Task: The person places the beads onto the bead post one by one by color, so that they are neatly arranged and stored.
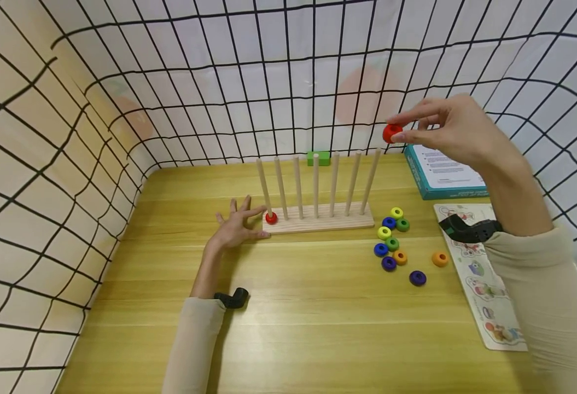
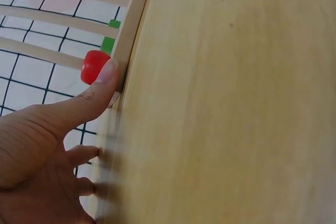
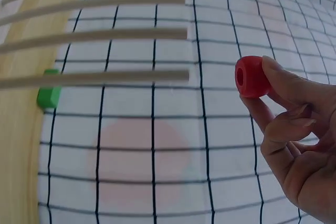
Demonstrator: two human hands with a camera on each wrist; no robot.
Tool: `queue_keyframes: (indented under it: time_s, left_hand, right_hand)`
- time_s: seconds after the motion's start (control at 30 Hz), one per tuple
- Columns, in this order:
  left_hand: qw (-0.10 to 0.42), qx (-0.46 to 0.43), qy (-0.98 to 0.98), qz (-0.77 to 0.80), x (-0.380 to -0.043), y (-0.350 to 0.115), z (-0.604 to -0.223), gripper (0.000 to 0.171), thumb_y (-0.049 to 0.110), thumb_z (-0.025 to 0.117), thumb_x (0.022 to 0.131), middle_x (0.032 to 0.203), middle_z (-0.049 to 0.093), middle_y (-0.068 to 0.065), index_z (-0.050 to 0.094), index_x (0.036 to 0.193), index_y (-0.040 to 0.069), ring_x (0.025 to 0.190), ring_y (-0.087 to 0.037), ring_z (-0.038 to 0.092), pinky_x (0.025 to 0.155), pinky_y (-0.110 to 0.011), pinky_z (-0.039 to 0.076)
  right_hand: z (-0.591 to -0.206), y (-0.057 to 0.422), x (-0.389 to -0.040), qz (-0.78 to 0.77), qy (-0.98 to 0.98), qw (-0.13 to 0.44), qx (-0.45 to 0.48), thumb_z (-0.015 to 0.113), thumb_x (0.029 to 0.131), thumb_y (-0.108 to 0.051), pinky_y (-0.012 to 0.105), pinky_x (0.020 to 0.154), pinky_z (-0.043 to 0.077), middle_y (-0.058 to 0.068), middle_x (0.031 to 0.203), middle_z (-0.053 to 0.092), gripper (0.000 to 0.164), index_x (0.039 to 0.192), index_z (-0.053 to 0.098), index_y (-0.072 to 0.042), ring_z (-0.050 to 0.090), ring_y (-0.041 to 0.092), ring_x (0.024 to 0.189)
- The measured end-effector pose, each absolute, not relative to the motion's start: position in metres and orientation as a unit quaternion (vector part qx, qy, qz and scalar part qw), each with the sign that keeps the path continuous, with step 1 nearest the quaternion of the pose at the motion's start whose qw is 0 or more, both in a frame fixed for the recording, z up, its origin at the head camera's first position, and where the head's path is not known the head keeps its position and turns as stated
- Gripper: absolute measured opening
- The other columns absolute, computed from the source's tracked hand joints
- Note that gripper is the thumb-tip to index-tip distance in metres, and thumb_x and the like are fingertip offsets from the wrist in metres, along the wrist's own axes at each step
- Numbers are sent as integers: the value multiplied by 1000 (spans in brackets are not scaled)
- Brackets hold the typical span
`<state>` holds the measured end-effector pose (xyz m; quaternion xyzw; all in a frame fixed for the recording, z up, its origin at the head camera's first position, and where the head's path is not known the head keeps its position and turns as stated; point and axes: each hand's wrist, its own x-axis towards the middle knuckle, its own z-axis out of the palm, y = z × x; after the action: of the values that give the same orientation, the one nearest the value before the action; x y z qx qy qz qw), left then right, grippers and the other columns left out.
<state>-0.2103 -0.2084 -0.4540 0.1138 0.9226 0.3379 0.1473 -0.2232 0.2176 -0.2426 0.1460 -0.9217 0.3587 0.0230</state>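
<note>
Between thumb and fingertips my right hand (image 1: 458, 128) pinches a red ring bead (image 1: 390, 134), raised above the right end of a wooden peg rack. In the right wrist view the bead's hole (image 3: 240, 76) faces the peg tips. The rack's base (image 1: 318, 221) bears a row of several upright pegs. Another red ring bead (image 1: 270, 219) sits at the foot of the leftmost peg. My left hand (image 1: 234, 229) rests at the rack's left end with fingers spread. Its thumb (image 2: 86, 100) touches the base's front edge beside that lower bead.
Loose blue, yellow, green, orange and purple ring beads (image 1: 392, 244) lie right of the rack. A picture board (image 1: 477, 268) and a teal box (image 1: 431, 191) lie farther right, partly behind my right arm. A green block (image 1: 319, 158) stands behind the rack, near the black wire grid (image 1: 288, 82).
</note>
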Motion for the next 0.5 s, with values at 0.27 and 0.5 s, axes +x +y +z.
queue_keyframes:
  time_s: [0.27, 0.5]
  left_hand:
    - [148, 113, 923, 337, -210, -208, -454, 77, 37, 80, 90, 175, -2, -16, 45, 157, 23, 156, -47, -23, 111, -78, -26]
    - [150, 112, 922, 337, -211, -208, -453, 77, 37, 80, 90, 175, -2, -16, 45, 157, 23, 156, -47, -23, 111, -78, -26]
  right_hand:
    - [-233, 160, -236, 421, -880, 6, 219, 78, 94, -26, 24, 81, 42, 2, 129, 67, 33, 125, 76, -15, 57, 9, 107]
    - [-239, 102, -248, 436, -857, -36, 272, 79, 93, -22, 22, 49, 28, 4, 120, 75, 31, 123, 77, -15, 42, 10, 58]
